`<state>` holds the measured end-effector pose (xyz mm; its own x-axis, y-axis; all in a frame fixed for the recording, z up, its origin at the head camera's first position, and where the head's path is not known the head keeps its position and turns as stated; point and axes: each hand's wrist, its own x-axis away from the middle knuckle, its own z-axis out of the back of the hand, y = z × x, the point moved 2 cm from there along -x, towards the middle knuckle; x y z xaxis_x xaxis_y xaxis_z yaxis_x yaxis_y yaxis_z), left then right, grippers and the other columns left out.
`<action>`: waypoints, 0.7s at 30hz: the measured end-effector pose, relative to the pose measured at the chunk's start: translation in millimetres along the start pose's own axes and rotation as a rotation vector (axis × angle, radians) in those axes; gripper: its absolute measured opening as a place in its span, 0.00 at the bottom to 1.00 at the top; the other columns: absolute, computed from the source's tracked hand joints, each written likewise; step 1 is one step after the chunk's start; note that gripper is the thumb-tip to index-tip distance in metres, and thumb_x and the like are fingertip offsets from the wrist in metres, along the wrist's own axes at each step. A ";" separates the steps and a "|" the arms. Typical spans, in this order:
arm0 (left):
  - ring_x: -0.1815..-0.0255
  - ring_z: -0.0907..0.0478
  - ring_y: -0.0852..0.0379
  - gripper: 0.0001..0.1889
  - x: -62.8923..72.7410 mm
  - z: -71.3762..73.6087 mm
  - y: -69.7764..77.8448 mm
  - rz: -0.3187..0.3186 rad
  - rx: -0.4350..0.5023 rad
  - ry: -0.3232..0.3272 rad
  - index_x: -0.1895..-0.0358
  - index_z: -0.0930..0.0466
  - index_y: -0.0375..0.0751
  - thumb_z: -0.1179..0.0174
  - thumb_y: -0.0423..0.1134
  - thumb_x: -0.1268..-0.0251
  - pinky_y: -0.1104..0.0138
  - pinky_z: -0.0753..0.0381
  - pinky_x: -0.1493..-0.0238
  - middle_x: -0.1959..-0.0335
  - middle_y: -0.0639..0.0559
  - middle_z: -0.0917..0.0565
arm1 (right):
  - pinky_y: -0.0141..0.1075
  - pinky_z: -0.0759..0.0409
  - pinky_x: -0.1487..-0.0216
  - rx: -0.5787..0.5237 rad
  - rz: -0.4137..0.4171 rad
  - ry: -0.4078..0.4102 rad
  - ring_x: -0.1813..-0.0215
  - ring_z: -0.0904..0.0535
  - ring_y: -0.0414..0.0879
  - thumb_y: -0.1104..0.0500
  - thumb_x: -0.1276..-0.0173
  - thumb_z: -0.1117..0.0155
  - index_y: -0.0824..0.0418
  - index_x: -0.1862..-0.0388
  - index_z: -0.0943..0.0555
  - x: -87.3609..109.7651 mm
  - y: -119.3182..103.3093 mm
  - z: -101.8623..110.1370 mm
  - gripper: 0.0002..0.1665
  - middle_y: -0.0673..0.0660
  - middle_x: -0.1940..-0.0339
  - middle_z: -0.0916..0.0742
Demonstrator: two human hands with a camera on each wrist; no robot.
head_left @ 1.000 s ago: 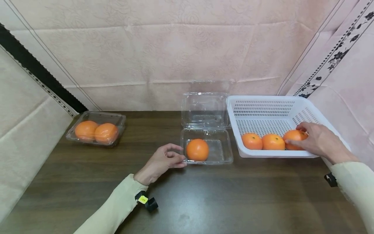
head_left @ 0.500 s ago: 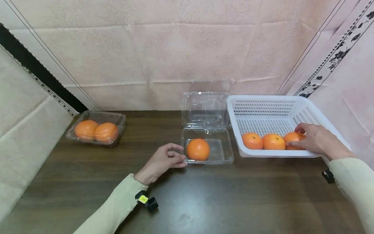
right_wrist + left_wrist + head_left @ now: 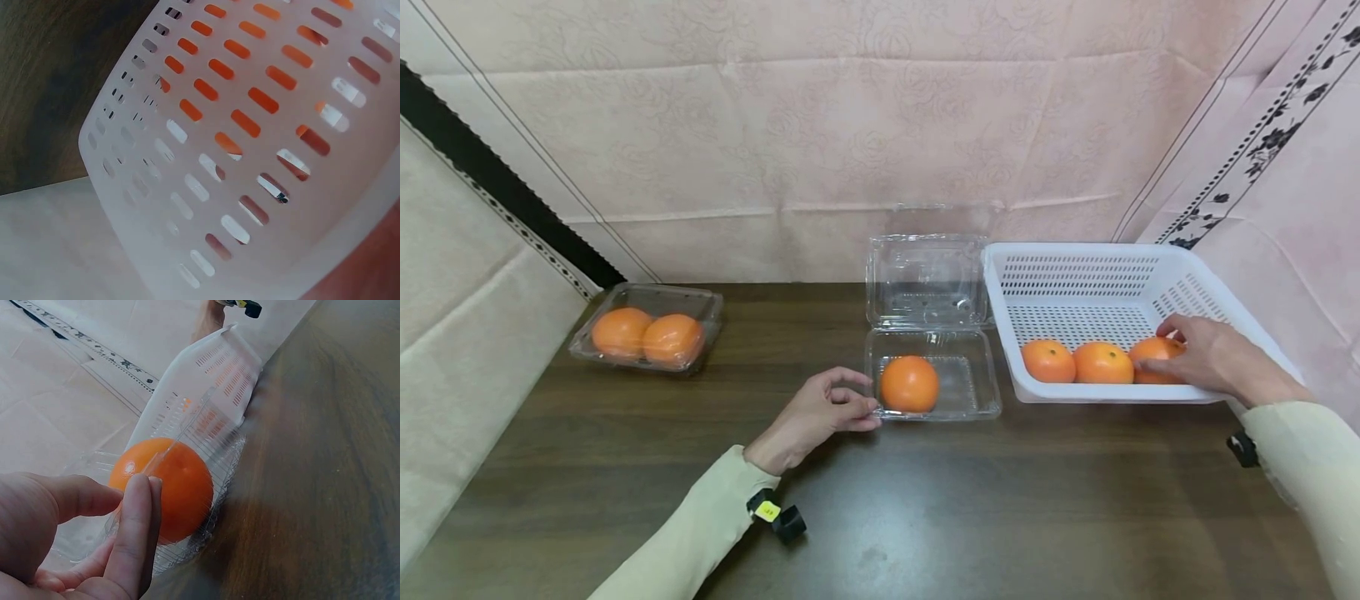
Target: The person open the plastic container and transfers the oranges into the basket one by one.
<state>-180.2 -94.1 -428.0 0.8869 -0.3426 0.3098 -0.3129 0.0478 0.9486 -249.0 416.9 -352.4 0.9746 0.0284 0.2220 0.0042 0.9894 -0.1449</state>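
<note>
My left hand [image 3: 816,410] pinches the near left corner of a clear plastic clamshell box [image 3: 966,407], its lid [image 3: 927,279] standing up behind. One orange [image 3: 909,384] sits in the left half of that box; the left wrist view shows the same orange [image 3: 181,487] just past my fingertips. Inside the white slotted basket [image 3: 1078,393], my right hand [image 3: 1221,360] curls its thumb and fingers round the rightmost orange [image 3: 1148,350]. Two more oranges, a left one [image 3: 1048,362] and a middle one [image 3: 1103,364], line up beside it. The basket wall [image 3: 250,187] hides this grip in the right wrist view.
A closed clear clamshell [image 3: 703,310] holding two oranges [image 3: 647,337] lies at the back left of the dark wooden table [image 3: 880,508]. Pale patterned cloth [image 3: 820,142] hangs behind and at both sides. The basket's left edge stands right beside the middle clamshell.
My right hand has shifted very slightly left around the rightmost orange. The left hand stays at the clamshell's corner, and the oranges keep their places.
</note>
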 end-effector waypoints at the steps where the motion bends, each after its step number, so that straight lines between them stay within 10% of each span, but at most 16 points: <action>1: 0.58 0.10 0.52 0.22 -0.1 -0.1 -0.1 0.001 0.004 -0.002 0.34 0.31 0.34 0.38 0.29 0.29 0.56 0.11 0.45 0.51 0.36 0.14 | 0.46 0.20 0.63 0.000 -0.001 0.004 0.56 0.24 0.63 0.27 0.44 0.28 0.73 0.41 0.29 0.1 -0.1 -0.1 0.55 0.77 0.51 0.20; 21: 0.59 0.11 0.54 0.22 -0.5 0.1 -0.2 0.001 0.021 -0.015 0.34 0.32 0.32 0.40 0.28 0.28 0.58 0.11 0.45 0.52 0.37 0.15 | 0.52 0.19 0.61 0.039 0.010 0.015 0.53 0.26 0.68 0.21 0.43 0.35 0.73 0.38 0.29 3.8 -1.6 4.5 0.60 0.80 0.46 0.23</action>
<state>-180.6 -94.0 -428.3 0.8813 -0.3567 0.3100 -0.3214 0.0286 0.9465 -246.4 416.0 -346.9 0.9779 0.0365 0.2059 -0.0142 0.9939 -0.1091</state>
